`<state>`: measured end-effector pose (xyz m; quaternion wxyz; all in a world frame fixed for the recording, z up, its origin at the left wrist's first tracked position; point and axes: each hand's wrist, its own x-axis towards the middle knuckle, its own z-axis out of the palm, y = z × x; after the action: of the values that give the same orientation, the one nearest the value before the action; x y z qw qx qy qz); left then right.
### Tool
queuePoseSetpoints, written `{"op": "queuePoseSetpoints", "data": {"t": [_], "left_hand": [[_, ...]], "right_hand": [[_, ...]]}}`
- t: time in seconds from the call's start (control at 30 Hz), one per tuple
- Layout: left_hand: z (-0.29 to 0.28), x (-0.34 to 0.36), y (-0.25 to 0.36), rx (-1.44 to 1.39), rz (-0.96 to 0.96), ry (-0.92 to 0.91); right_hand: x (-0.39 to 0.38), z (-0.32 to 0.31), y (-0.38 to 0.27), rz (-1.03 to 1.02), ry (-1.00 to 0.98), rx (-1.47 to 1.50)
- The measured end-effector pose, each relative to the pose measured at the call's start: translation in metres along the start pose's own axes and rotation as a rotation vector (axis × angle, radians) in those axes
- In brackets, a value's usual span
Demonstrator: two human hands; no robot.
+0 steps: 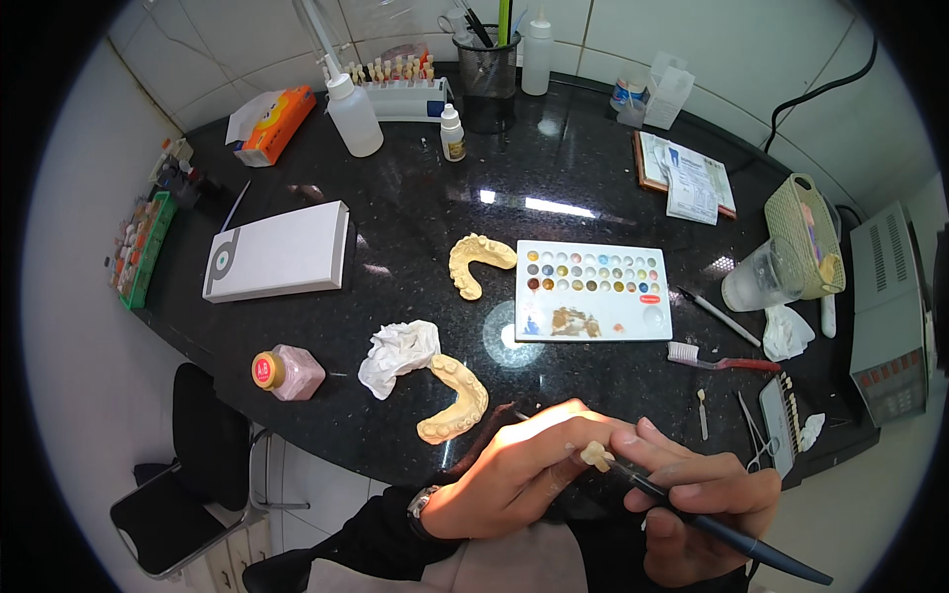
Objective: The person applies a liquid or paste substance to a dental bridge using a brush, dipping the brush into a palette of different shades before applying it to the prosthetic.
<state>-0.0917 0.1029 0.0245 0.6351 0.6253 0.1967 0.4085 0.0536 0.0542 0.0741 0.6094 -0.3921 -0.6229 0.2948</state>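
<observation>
**Crown sat pinched in left hand, brush tip right at it**

Small cream tooth crown (595, 455) was above the near edge of the black table (395, 232), at the fingertips of the left hand (539, 460). Left grip was narrow, fingers bent around the crown; exact finger contact partly hidden. Right hand (707, 499) held a dark-handled brush (761, 553) like a pen, fingers closed on it, handle slanting down to the right. Brush tip pointed left at the crown, touching or just beside it, couldn't tell which. Silver watch (420, 506) was on the left wrist.

Near dental cast (473, 397) lay just left of and beyond the left hand, with crumpled white tissue (400, 356) next to it. Pink jar (300, 374) with a gold-and-red lid stood farther left. Beyond the hands, white paint palette (633, 321) lay flat, color wells in rows, brown smears on its lower part. Far dental cast (461, 262) was at the palette's left edge.

Right of the palette: pen (722, 318), then red-handled toothbrush (727, 364); nearer the table's right edge, metal scissor-handled tool (753, 435) beside a shade guide (779, 425). Clear cup (761, 282) stood by a woven basket (806, 257). White box (277, 254) lay at left. Toward the wall: large squeeze bottle (354, 121), small dropper bottle (452, 138), black mesh holder (489, 89), orange tissue pack (277, 124). Black chair (163, 524) stood lower left, off the table.
</observation>
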Motion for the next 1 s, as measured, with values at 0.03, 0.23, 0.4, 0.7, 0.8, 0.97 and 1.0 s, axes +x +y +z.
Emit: {"op": "queuePoseSetpoints", "data": {"t": [0.03,0.23,0.4,0.7,0.8,0.97,1.0], "left_hand": [[0.0,0.0003,-0.0006,0.003,0.004,0.001],[-0.0001,0.0012,-0.0026,0.005,0.006,-0.001],[0.001,0.0018,-0.0034,-0.003,-0.004,0.003],[-0.0011,0.0016,-0.0054,-0.009,-0.013,-0.023],[0.0001,0.0024,-0.0064,-0.015,-0.004,-0.008],[-0.0006,0.0009,-0.0031,-0.027,-0.036,-0.013],[-0.0013,-0.0002,-0.0029,-0.028,-0.037,-0.024]], "right_hand": [[0.0001,-0.0019,-0.0004,0.02,-0.024,0.0],[0.0005,-0.0046,-0.0013,0.068,-0.072,-0.001],[-0.001,-0.0067,0.0027,0.032,-0.103,-0.192],[0.0005,-0.0089,0.0013,0.083,-0.097,0.021],[0.0005,-0.0076,0.0015,0.083,-0.089,0.011],[0.0005,-0.0086,0.0019,0.077,-0.102,0.003],[0.0005,-0.0091,0.0014,0.075,-0.118,-0.001]]}}
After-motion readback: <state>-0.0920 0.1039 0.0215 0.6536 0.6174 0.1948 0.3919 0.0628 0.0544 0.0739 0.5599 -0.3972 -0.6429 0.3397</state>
